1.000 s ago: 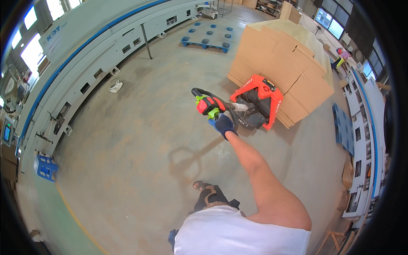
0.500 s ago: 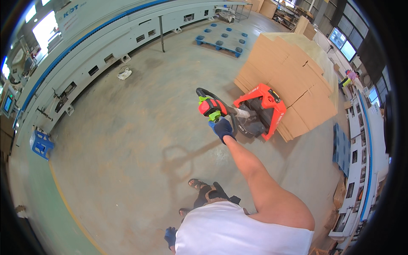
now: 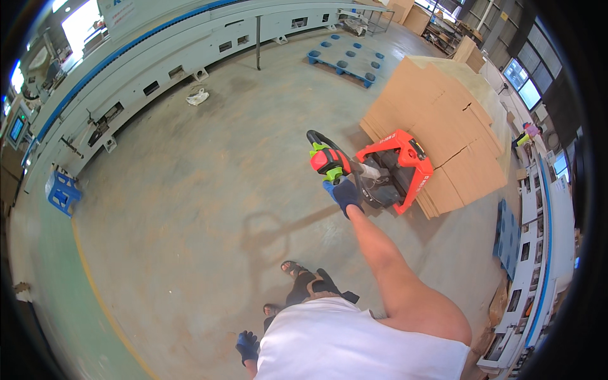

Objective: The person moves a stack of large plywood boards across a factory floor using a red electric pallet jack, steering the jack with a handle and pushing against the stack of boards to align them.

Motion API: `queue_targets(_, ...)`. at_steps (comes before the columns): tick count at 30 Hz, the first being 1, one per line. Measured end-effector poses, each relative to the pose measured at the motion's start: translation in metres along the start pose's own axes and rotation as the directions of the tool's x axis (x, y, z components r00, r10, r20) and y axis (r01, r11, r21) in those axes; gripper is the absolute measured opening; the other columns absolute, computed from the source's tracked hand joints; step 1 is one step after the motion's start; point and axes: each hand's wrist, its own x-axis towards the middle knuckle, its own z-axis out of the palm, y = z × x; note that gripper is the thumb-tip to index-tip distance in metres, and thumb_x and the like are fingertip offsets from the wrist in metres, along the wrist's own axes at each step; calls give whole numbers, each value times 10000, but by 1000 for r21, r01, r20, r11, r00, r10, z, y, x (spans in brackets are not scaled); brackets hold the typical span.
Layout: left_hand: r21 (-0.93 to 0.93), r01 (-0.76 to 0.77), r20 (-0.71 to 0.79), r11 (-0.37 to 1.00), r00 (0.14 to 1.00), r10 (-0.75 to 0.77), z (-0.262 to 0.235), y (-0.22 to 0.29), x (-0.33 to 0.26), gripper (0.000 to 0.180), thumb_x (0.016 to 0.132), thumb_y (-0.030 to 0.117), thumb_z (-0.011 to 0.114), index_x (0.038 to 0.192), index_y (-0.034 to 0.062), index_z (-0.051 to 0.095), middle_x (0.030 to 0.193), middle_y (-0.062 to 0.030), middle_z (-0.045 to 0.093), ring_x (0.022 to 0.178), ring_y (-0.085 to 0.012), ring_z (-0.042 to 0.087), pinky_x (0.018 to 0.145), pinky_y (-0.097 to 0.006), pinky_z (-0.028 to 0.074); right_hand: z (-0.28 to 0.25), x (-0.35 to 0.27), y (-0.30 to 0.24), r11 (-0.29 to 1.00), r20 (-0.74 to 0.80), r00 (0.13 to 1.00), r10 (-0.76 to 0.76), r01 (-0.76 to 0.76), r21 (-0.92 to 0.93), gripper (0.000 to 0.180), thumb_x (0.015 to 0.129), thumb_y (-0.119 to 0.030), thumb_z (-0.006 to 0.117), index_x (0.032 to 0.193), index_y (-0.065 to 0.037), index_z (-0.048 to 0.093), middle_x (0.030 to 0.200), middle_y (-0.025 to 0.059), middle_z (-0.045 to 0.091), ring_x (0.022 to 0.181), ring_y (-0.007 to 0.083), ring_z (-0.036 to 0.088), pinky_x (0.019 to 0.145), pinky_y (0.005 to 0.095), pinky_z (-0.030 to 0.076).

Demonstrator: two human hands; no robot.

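Note:
Ahead of me to the right stands a red electric pallet jack [image 3: 415, 166] with a black loop handle and a red-and-green control head [image 3: 330, 163]. My right hand [image 3: 346, 192], in a dark blue glove, reaches out at arm's length and grips the handle just beside that head. Behind the jack's body is a tall stack of brown cardboard sheets [image 3: 437, 120]; the jack's forks are hidden. My left hand [image 3: 247, 347], also gloved, hangs low beside my white shirt, its fingers loosely apart and nothing in it.
A long grey machine [image 3: 190, 63] runs along the left and back. A blue plastic pallet [image 3: 345, 62] lies at the back; another blue pallet [image 3: 506, 237] is at the right by a second machine [image 3: 535, 253]. A blue stool [image 3: 63, 192] stands left. A person [image 3: 527, 134] is far right.
The view has swung slightly left, so the machine, pallet and jack sit further right in the picture. My right hand keeps its grip on the handle; my left hand has swung forward a little.

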Motion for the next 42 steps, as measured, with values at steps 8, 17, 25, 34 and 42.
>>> queue_targets(8, 127, -54, -6, 991, 998, 55, -8, 13, 12, 485, 902, 387, 410, 1295, 105, 442, 1159, -56, 571, 915, -248, 577, 693, -407, 423, 1, 2, -2, 946, 140, 988, -61, 12, 323, 541, 727, -520, 680, 965, -35, 638, 886, 161, 673, 883, 318, 639, 764, 391, 473)
queue_targets(17, 33, -16, 19, 999, 1000, 15, 7, 27, 16, 295, 897, 317, 398, 1060, 96, 506, 920, -55, 528, 780, -235, 525, 602, -367, 387, 7, -15, -13, 1000, -61, 998, 24, -25, -13, 511, 715, -478, 697, 991, -55, 622, 929, 181, 667, 890, 356, 628, 757, 429, 490)
queue_targets(25, -191, 73, 43, 979, 997, -66, 4, 17, 38, 99, 832, 189, 409, 809, 109, 462, 712, -52, 382, 661, -230, 417, 530, -360, 340, 4, -21, -23, 998, -14, 998, 55, -56, -22, 510, 710, -471, 706, 989, -52, 621, 938, 181, 665, 887, 349, 633, 761, 425, 495)
queue_targets(34, -95, 33, 197, 995, 980, -14, -12, 13, 57, 128, 798, 228, 445, 803, 102, 465, 744, -65, 412, 662, -243, 412, 544, -377, 342, 8, -30, 12, 1000, -82, 996, 16, -16, -5, 544, 708, -492, 698, 1020, -55, 618, 927, 184, 668, 901, 348, 632, 771, 425, 495)
queue_targets(42, 158, -168, 405, 973, 910, 92, -10, 27, 86, 271, 806, 305, 470, 1002, 123, 515, 900, -68, 508, 783, -266, 472, 602, -398, 376, -41, -94, 70, 991, 81, 996, -36, 25, 135, 656, 698, -519, 703, 1150, -61, 574, 902, 145, 674, 858, 309, 644, 740, 391, 491)
